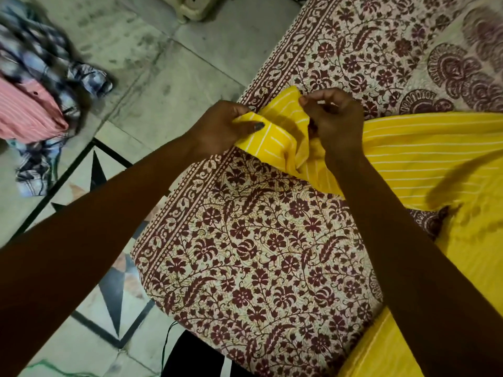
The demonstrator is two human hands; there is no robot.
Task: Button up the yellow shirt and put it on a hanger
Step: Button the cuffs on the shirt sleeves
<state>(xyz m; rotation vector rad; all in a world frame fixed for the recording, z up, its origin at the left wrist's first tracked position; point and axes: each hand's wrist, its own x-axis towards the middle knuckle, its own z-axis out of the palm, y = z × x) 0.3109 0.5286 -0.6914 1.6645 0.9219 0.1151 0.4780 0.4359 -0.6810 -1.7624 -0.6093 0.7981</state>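
Note:
The yellow shirt (424,151) with thin white stripes lies across a bed, stretching from the middle to the right edge and down the lower right. My left hand (220,129) pinches one edge of the shirt's end, thumb on top of the cloth. My right hand (334,123) pinches the other raised edge, fingers curled, just right of the left hand. The cloth bunches between the two hands. No button, buttonhole or hanger shows.
The bed carries a cream sheet with a maroon floral print (258,240). Left of it is a tiled floor (152,63) with a heap of checked and pink clothes (35,104). A pale plastic basket (196,6) stands at the top.

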